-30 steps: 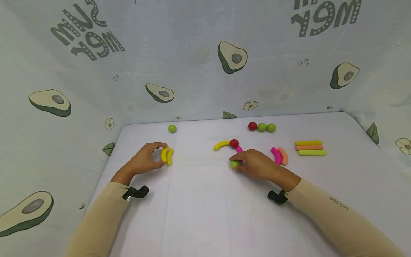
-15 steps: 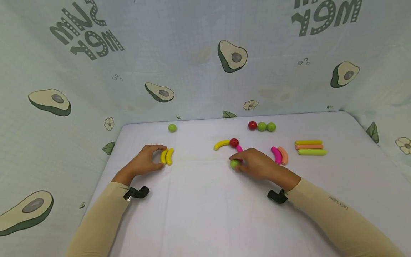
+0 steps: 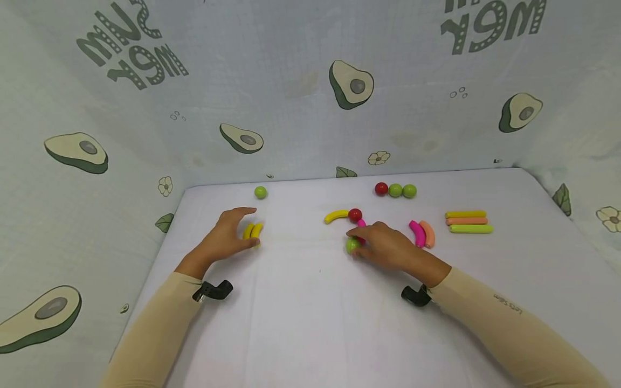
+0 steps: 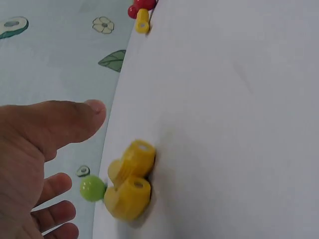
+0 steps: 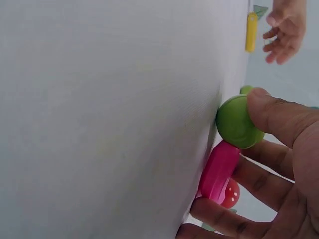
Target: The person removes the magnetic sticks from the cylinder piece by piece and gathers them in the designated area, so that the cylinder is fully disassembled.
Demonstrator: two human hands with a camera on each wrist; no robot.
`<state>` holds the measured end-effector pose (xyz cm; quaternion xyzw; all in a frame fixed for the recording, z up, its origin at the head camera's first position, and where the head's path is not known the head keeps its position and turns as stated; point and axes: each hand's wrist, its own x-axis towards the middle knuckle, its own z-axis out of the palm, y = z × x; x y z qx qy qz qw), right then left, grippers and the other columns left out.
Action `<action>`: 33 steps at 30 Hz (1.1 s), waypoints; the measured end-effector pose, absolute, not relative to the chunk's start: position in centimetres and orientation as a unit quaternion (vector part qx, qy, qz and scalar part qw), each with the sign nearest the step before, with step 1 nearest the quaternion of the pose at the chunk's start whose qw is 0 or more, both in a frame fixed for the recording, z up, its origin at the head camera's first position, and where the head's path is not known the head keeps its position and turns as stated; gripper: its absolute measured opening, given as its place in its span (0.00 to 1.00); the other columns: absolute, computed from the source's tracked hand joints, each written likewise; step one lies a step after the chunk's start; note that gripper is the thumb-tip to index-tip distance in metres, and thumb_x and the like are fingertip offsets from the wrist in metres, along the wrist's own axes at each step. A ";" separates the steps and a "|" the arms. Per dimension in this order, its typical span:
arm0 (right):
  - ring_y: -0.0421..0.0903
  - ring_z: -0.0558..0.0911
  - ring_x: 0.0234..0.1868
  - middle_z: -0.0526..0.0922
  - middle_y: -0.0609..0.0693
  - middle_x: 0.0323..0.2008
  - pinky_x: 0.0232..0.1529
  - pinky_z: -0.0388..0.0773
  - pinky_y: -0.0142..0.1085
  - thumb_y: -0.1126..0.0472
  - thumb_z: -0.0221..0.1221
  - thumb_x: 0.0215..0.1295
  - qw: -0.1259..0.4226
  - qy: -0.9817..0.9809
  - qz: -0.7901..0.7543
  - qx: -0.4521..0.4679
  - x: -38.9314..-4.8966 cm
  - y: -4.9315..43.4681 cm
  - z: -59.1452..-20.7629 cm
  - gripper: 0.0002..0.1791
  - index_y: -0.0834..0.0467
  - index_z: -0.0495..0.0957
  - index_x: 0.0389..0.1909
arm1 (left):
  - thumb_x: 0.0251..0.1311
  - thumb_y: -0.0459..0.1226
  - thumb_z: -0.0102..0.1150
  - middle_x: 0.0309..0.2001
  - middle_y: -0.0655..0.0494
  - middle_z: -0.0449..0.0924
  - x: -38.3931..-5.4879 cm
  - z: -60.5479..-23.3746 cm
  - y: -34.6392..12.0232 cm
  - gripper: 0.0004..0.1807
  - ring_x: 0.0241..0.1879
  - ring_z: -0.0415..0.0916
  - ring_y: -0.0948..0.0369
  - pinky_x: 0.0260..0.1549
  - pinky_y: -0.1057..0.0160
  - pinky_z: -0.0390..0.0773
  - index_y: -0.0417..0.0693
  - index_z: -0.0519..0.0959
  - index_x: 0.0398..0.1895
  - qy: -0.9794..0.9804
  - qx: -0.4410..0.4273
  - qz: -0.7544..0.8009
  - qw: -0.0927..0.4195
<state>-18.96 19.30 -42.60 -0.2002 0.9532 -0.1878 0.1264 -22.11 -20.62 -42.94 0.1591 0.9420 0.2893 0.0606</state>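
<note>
My left hand (image 3: 226, 237) hovers by two small yellow toy bananas (image 3: 248, 231) that lie side by side on the white cloth. Thumb and fingers are spread apart, and the left wrist view shows a gap between the thumb (image 4: 94, 112) and the bananas (image 4: 128, 196). My right hand (image 3: 385, 248) pinches a green ball (image 3: 352, 246) between thumb and fingers, on the cloth. Against that ball sits one end of a pink curved piece (image 5: 219, 172), partly under the fingers. Its other end meets a red ball (image 3: 355, 215), which also touches a yellow banana (image 3: 336, 216).
A lone green ball (image 3: 260, 192) lies at the back left. At the back, a red ball (image 3: 381, 188) stands in a row with two green ones (image 3: 402, 191). Further right are a pink and an orange curved piece (image 3: 427, 234) and three straight sticks (image 3: 467, 221).
My left hand has let go of the bananas, spreading its fingers and shifting slightly right. The two bananas now sit closer together. My right hand stays on the green ball, nudged slightly.
</note>
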 end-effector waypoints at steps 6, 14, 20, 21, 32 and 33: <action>0.55 0.77 0.55 0.83 0.49 0.48 0.44 0.82 0.45 0.53 0.72 0.62 0.128 0.952 -0.182 -0.209 -19.0 19.5 -42.6 0.33 0.54 0.76 0.68 | 0.62 0.41 0.73 0.71 0.50 0.68 -21.3 -42.4 -17.7 0.36 0.73 0.56 0.48 0.70 0.43 0.60 0.49 0.70 0.72 0.937 0.200 0.284 0.031; 0.54 0.80 0.54 0.84 0.53 0.54 0.55 0.80 0.50 0.71 0.61 0.67 0.102 0.945 -0.209 -0.230 -19.0 19.8 -43.1 0.22 0.57 0.80 0.61 | 0.64 0.42 0.71 0.66 0.54 0.75 -20.1 -42.6 -13.5 0.30 0.70 0.64 0.52 0.68 0.49 0.65 0.48 0.74 0.69 0.923 0.281 0.259 0.047; 0.48 0.81 0.45 0.85 0.46 0.44 0.50 0.81 0.47 0.65 0.68 0.65 0.097 0.944 -0.222 -0.226 -18.9 19.5 -43.1 0.17 0.54 0.84 0.55 | 0.66 0.44 0.68 0.65 0.56 0.76 -19.4 -43.5 -11.1 0.28 0.68 0.66 0.55 0.68 0.53 0.66 0.50 0.75 0.68 0.915 0.318 0.239 0.064; 0.48 0.81 0.44 0.85 0.46 0.43 0.48 0.81 0.46 0.64 0.69 0.65 0.099 0.943 -0.225 -0.226 -18.9 19.4 -43.1 0.17 0.54 0.84 0.54 | 0.67 0.44 0.68 0.65 0.57 0.76 -19.4 -43.7 -10.7 0.28 0.68 0.67 0.55 0.68 0.54 0.66 0.51 0.75 0.68 0.914 0.323 0.236 0.066; 0.44 0.80 0.40 0.83 0.43 0.40 0.43 0.80 0.41 0.62 0.71 0.63 0.086 0.942 -0.222 -0.237 -18.7 19.6 -42.8 0.16 0.54 0.85 0.52 | 0.68 0.45 0.66 0.62 0.61 0.79 -19.5 -45.0 -7.7 0.26 0.64 0.71 0.57 0.65 0.58 0.69 0.53 0.76 0.68 0.908 0.355 0.211 0.069; 0.45 0.81 0.42 0.84 0.44 0.41 0.45 0.81 0.43 0.62 0.71 0.63 0.083 0.942 -0.218 -0.241 -18.7 19.7 -42.8 0.15 0.54 0.86 0.51 | 0.68 0.45 0.66 0.61 0.61 0.80 -19.6 -45.1 -7.5 0.26 0.63 0.71 0.57 0.64 0.58 0.70 0.52 0.77 0.67 0.907 0.357 0.212 0.066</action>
